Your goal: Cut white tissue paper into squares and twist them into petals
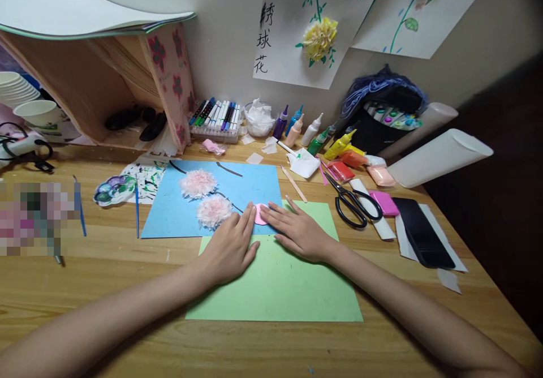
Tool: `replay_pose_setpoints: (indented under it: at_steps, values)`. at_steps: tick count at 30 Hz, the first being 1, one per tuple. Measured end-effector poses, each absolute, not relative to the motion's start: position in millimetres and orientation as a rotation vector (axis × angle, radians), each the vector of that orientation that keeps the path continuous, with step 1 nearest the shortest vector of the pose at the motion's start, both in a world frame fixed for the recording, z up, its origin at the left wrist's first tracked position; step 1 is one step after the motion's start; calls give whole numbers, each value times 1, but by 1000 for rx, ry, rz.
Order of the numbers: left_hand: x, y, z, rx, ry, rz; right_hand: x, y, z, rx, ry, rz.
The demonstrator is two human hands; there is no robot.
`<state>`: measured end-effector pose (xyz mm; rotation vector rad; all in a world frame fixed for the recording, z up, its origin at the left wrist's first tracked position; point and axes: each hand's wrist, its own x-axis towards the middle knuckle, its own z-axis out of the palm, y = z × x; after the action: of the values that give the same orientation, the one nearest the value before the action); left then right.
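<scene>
Wooden table [254,349]: under both sheets.
Green sheet [275,293]: beneath the hands, partly under the blue sheet [254,183].
Left hand [231,248]: flattened, fingers extended, fingertips at the pink disc's [259,215] left edge.
Right hand [299,231]: flattened, fingertips over its right side.
Pink disc: on the blue sheet, between the hands' fingertips.

The left hand [231,249] and right hand [304,235] are bare, with slim fingers [275,216] tapering to rounded tips. The wrists [333,250] are narrow and uncovered, and both forearms [127,310] are bare too, smooth in outline and broadening gradually away from the wrists.
</scene>
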<state>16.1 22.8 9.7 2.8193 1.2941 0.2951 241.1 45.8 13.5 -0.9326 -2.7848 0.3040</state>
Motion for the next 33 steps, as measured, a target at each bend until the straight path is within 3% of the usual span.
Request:
replay_pose_setpoints:
  at_steps: [10,18,33]
  values:
    - [19,21,16,2853,1307,197,245,45,11,-1101,-2701,186]
    - [18,14,5,2844,1396,557,242,48,16,-934,-2809,349]
    - [10,16,2,2746,1282,656,225,60,13,-935,-2841,356]
